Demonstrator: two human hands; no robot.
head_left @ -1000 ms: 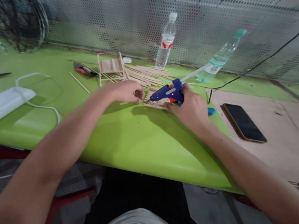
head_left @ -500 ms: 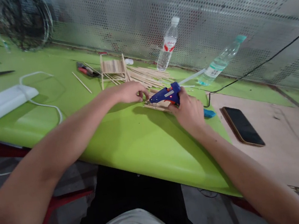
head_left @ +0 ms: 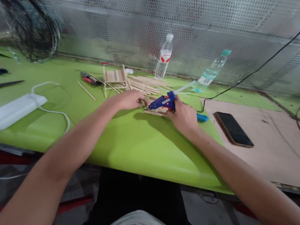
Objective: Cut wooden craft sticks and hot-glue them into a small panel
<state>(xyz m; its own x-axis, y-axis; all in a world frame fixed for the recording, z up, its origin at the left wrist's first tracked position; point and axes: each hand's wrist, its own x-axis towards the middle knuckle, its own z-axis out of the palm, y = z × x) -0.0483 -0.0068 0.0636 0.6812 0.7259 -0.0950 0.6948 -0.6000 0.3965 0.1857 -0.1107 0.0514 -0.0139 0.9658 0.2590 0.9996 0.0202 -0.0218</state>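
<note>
Your right hand is wrapped around the handle of the blue glue gun, whose side sticker is too small to read. Your left hand has its fingers curled near the nozzle; whether they pinch anything, you cannot tell from here. The small stick panel lies on the green surface, under the gun and partly hidden by it. Behind it, the white-capped bottle wears a white label with red marks, and the teal-capped bottle a pale and teal label; you cannot make out the lettering on either. Compared with a second ago, your left fingertips have come closer to the nozzle. Your view has shifted too: both bottles and the phone now appear lower and further left, with more perforated wall above them.
</note>
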